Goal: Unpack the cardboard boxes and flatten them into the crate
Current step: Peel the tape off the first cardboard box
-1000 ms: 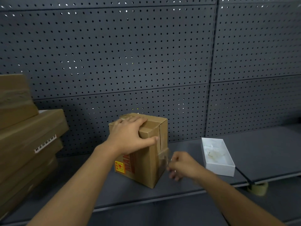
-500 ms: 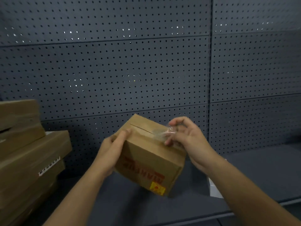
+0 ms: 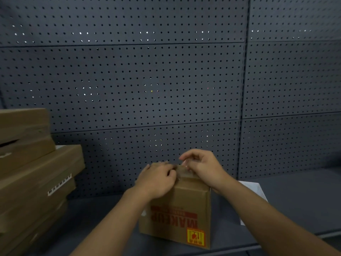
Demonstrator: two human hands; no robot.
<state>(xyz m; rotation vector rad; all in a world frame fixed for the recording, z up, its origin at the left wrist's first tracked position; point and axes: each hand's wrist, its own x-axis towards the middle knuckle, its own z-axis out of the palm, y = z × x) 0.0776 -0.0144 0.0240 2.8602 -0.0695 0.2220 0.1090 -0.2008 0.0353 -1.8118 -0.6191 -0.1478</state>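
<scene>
A small brown cardboard box [image 3: 182,215] with upside-down red lettering and a yellow sticker stands on the grey shelf [image 3: 295,206]. My left hand [image 3: 156,180] lies over the box's top left edge, fingers curled over it. My right hand [image 3: 202,167] is at the top right, pinching a strip of clear tape [image 3: 184,164] between thumb and fingers. The box's top face is mostly hidden behind both hands.
A stack of flat brown cardboard boxes [image 3: 35,178] fills the left side of the shelf. A white open tray [image 3: 254,191] sits behind my right forearm. A dark pegboard wall [image 3: 166,80] backs the shelf.
The box went from tilted in the air to standing on the shelf. My left hand moved from its side onto the top; my right hand still pinches the tape.
</scene>
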